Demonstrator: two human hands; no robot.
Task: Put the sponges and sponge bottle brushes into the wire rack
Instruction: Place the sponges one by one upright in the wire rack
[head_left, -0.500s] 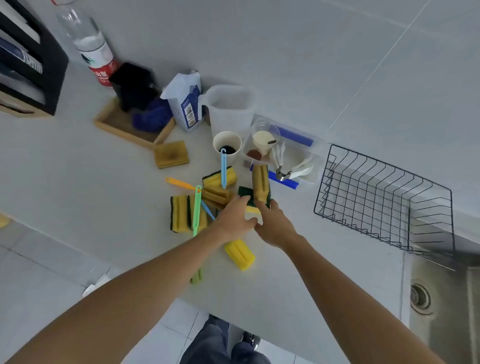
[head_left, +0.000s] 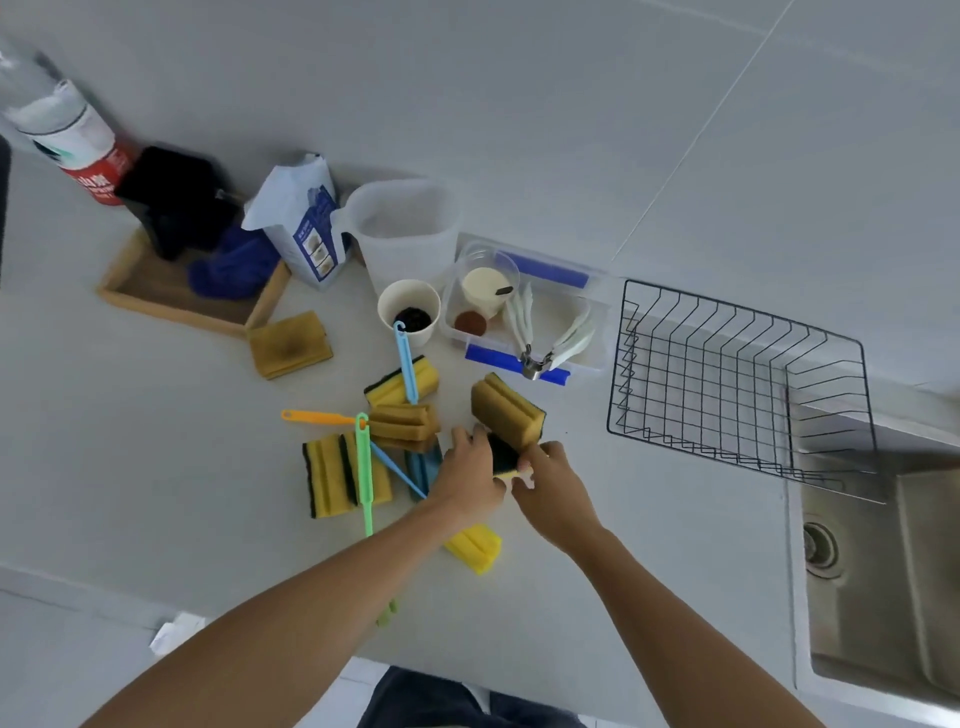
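Note:
My left hand (head_left: 470, 473) and my right hand (head_left: 553, 488) meet on a dark-faced yellow sponge (head_left: 503, 458) and both grip it. A tan sponge with a dark pad (head_left: 506, 410) leans on it just beyond my fingers. To the left lies the pile: yellow sponges (head_left: 332, 475), a tan stack (head_left: 402, 423), a blue sponge (head_left: 423, 465), and brushes with green (head_left: 365, 478), blue (head_left: 405, 364) and orange (head_left: 311, 415) handles. A bright yellow sponge (head_left: 475, 548) shows under my left forearm. The black wire rack (head_left: 737, 389) stands empty to the right.
A lone tan sponge (head_left: 290, 345) lies by a wooden tray (head_left: 176, 306). A paper bag (head_left: 304, 223), plastic jug (head_left: 405, 228), paper cup (head_left: 409, 312) and clear box of spoons (head_left: 524, 312) line the wall. A steel sink (head_left: 883, 571) sits right of the rack.
Both hands have closed more firmly on the dark-faced sponge and shifted slightly right of the pile. The tan sponge now tilts against it.

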